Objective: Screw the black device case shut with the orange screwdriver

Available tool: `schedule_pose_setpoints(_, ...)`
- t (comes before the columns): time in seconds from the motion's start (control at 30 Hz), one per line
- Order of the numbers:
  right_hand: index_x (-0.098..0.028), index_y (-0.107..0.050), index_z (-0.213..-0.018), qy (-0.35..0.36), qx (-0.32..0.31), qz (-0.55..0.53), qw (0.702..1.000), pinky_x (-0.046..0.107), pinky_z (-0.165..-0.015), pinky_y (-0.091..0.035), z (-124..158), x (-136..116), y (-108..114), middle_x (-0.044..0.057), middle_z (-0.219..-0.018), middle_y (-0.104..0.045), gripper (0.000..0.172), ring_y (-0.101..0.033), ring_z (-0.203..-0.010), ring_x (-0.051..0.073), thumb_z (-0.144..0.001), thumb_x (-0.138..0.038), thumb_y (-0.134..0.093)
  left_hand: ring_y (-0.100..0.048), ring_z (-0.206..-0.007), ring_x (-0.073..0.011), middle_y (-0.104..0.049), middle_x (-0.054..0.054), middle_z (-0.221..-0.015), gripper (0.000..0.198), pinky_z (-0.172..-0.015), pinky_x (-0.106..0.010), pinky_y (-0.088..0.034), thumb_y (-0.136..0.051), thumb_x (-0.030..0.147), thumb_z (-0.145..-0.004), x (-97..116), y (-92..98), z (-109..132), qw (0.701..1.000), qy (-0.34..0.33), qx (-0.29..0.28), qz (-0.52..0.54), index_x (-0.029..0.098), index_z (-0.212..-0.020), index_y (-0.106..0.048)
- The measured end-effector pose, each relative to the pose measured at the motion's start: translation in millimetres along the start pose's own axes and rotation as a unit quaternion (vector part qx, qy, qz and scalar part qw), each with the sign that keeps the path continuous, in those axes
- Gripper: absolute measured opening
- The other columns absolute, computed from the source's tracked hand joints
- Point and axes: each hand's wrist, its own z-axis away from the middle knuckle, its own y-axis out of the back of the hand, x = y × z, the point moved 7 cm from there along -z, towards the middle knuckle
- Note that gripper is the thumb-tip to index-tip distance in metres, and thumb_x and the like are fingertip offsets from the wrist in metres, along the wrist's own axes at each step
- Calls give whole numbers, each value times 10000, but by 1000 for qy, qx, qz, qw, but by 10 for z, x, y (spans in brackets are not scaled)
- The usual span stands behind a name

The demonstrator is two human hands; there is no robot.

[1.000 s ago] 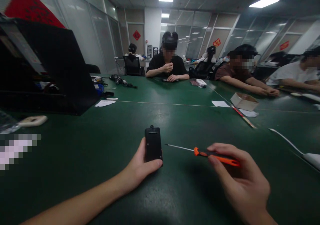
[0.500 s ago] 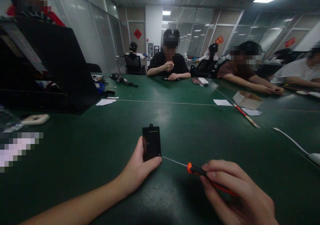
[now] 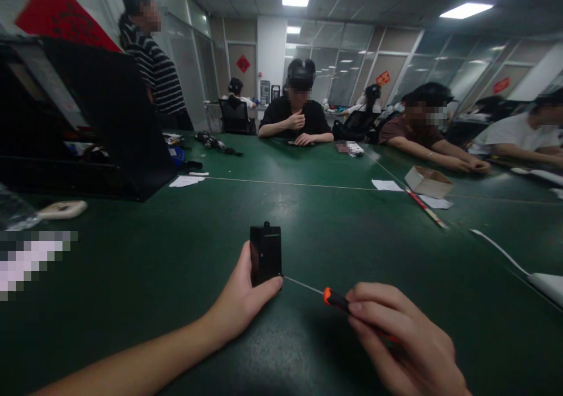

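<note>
The black case (image 3: 266, 254) sits in the left hand (image 3: 247, 290), which wraps its near end, long axis running away from the palm, looped end farthest. To its right, the right hand (image 3: 400, 325), fingers pinched round a screwdriver (image 3: 336, 300), points the shaft leftward at the case's near corner; contact is unclear.

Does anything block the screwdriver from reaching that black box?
Nothing visible does. The right hand holds the screwdriver, its tip at the lower right of the black box, by the left thumb; contact is unclear.
</note>
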Motion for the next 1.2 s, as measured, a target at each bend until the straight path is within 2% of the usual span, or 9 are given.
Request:
schedule_pose_setpoints(0.1,-176,-577,-1135,-20,34,-12,999,249,-797,-605,22,12,29,78,-1051,-658,390,-688,-964,155,-816,47,-559,-551,-1150,-270,-600,-78,-1226,524,-992,-382,-414,-705,306,-839,-19,6,3,1000,-3,7,-13,231,-1286,-441)
schedule_pose_setpoints(0.17,-169,-571,-1137,-17,22,-8,1000,259,-823,-604,29,5,0,92,-1096,-653,374,-683,-1002,167,-812,14,-606,-555,-1137,-276,-611,-78,-1203,516,-981,-388,-421,-704,313,-838,-19,18,5,1000,-1,17,-16,226,-1279,-449)
schedule_pose_setpoints(0.27,-169,-597,-1104,-14,-18,4,1000,209,-796,-598,28,1,-64,69,-1028,-684,309,-699,-939,140,-837,-14,-623,-557,-1138,-285,-617,-84,-1194,509,-976,-396,-425,-703,320,-837,2,13,3,1000,0,17,-9,221,-1272,-457)
schedule_pose_setpoints(0.4,-170,-588,-1160,-60,37,6,998,267,-845,-598,27,52,11,102,-1102,-660,365,-680,-1024,176,-835,-5,-602,-542,-1172,-284,-602,-92,-1242,527,-999,-394,-409,-702,301,-838,26,-13,1,1000,-1,2,1,223,-1287,-437)
schedule_pose_setpoints(0.53,-196,-628,-1094,-46,0,9,999,254,-769,-611,13,33,-37,72,-1019,-691,295,-708,-917,171,-842,-45,-637,-545,-1163,-276,-605,-81,-1235,520,-1003,-385,-401,-693,312,-843,21,-11,2,1000,1,1,10,224,-1288,-439)
schedule_pose_setpoints(0.7,-193,-596,-1152,-99,45,-10,994,300,-815,-608,28,143,5,108,-1131,-649,336,-672,-1040,206,-845,-64,-635,-541,-1166,-277,-609,-81,-1239,526,-1009,-392,-394,-677,294,-833,31,-17,10,1000,-2,-6,-10,213,-1295,-439)
schedule_pose_setpoints(0.83,-201,-618,-1092,-100,20,-33,994,259,-795,-591,45,173,-29,57,-1006,-675,275,-684,-937,164,-854,-72,-667,-534,-1168,-268,-608,-79,-1233,498,-1005,-381,-395,-670,289,-837,36,-20,12,1000,1,-11,-9,208,-1276,-448)
schedule_pose_setpoints(0.93,-200,-606,-1156,-127,38,-42,990,291,-838,-583,74,210,-5,67,-1046,-676,331,-674,-988,177,-864,-49,-641,-534,-1158,-256,-599,-70,-1233,491,-1001,-370,-394,-673,275,-841,39,-30,10,1000,-1,-18,-1,213,-1271,-445)
schedule_pose_setpoints(1.2,-186,-590,-1155,-69,85,-71,991,346,-866,-602,92,57,46,75,-1087,-643,450,-666,-1014,194,-795,82,-620,-538,-1099,-244,-596,-53,-1166,485,-951,-356,-408,-664,259,-853,49,-66,38,999,1,-31,-19,215,-1285,-448)
